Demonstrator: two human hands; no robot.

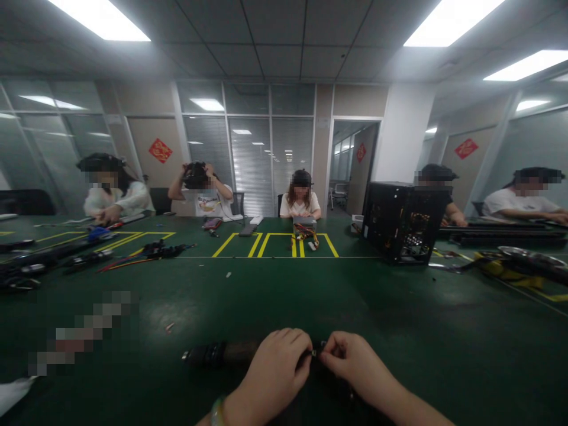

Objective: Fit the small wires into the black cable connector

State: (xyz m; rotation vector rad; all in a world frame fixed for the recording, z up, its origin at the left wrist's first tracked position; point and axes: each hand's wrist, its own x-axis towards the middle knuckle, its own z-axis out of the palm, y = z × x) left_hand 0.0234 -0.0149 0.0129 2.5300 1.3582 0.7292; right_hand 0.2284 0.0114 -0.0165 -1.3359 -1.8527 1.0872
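Note:
Both of my hands meet at the bottom middle of the view, low over a dark green table [284,296]. My left hand [277,370] is curled closed over a black cable bundle [208,354] that runs out to the left. My right hand [350,358] pinches a small dark part at the end of that bundle, fingertips touching those of the left hand. What lies under the hands is dark and hard to make out.
A black open computer case [402,222] stands at the right. Cables and tools [80,254] lie at the left, and a small box with coloured wires [304,228] sits inside yellow tape lines. Several people sit around the far and side edges.

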